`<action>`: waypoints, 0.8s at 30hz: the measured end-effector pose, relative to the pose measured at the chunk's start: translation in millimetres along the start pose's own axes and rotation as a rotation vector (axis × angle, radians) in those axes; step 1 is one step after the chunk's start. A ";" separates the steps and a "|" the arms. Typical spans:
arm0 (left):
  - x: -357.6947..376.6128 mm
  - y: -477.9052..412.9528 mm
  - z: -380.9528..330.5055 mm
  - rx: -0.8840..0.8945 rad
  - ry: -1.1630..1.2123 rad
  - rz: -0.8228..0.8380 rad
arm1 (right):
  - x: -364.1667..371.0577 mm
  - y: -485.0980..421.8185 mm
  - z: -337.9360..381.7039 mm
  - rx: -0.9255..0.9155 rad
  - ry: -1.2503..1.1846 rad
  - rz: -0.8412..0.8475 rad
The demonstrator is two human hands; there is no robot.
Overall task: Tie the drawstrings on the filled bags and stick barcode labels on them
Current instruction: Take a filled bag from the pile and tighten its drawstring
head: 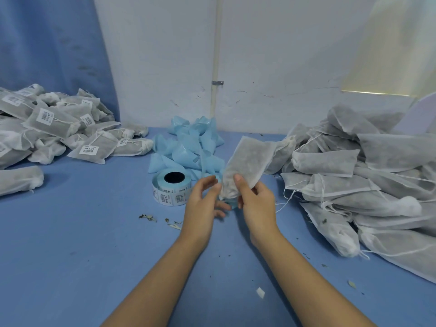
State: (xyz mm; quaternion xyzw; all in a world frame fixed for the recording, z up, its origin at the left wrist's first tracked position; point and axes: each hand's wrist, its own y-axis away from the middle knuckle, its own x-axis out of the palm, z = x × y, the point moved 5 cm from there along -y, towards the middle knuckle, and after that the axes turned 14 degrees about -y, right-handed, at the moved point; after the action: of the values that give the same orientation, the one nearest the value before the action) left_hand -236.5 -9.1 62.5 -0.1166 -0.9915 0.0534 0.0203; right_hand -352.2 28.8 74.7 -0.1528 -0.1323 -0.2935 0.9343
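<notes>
- Near the middle of the frame, the right hand holds a filled bag upright over the bench. Its grip is closed on the bag's narrow lower end, with the thumb across the front.
- The left hand sits just beside that same end, fingers loosely curved. Its grip is wide, and nothing is plainly held.
- The step in hand looks like closing the neck. To do it well, the right hand should keep the gathered end pinched while the left finds both string ends, pulls them evenly and knots them snug against the fabric, so no filling escapes.
- The bag is grey-white, thin and slightly see-through, with dark filling showing through. Its upper end is flat and square-cornered, its facing side carries no label, and its strings cannot be made out.
- For the sticker, the flat upper face should suit best if smoothed first.
- A label roll stands just left of the hands.
- Labelled bags are heaped at the left, and unlabelled bags are piled at the right.
</notes>
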 end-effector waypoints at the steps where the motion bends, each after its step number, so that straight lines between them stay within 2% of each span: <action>1: 1.0 0.1 1.2 -0.011 -0.009 0.021 | 2.1 0.0 -2.5 0.056 -0.043 0.010; 4: 3.5 -0.2 1.9 -0.026 0.001 0.100 | 2.6 -0.6 -7.5 0.174 -0.141 0.026; 8: -2.6 -5.9 7.4 -0.100 0.110 0.072 | 4.7 -3.7 -11.5 0.353 -0.545 0.010; 10: -5.0 -7.4 8.8 -0.117 0.108 0.062 | 2.1 -7.2 -13.3 0.340 -0.601 0.014; 12: -4.7 -7.5 8.7 -0.099 0.063 0.080 | -1.1 -7.7 -14.2 0.250 -0.362 0.057; 14: -3.7 -7.5 8.6 -0.086 0.045 0.098 | -6.3 -7.9 -16.6 0.150 -0.076 0.025; 18: -2.5 -9.3 10.5 -0.114 0.111 0.117 | -12.7 -8.1 -16.1 0.053 0.149 -0.049; 21: -1.9 -9.6 10.4 -0.102 0.139 0.130 | -6.5 -3.0 -7.1 -0.096 0.466 0.021; 24: -3.1 -10.6 10.2 -0.087 0.120 0.130 | -2.2 2.1 0.4 -0.272 0.577 0.064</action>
State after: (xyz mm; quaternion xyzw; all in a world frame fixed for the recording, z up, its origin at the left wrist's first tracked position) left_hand -236.4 -21.1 53.5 -0.1842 -0.9803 0.0045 0.0710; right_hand -352.7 31.7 73.9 -0.1908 0.1832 -0.3102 0.9131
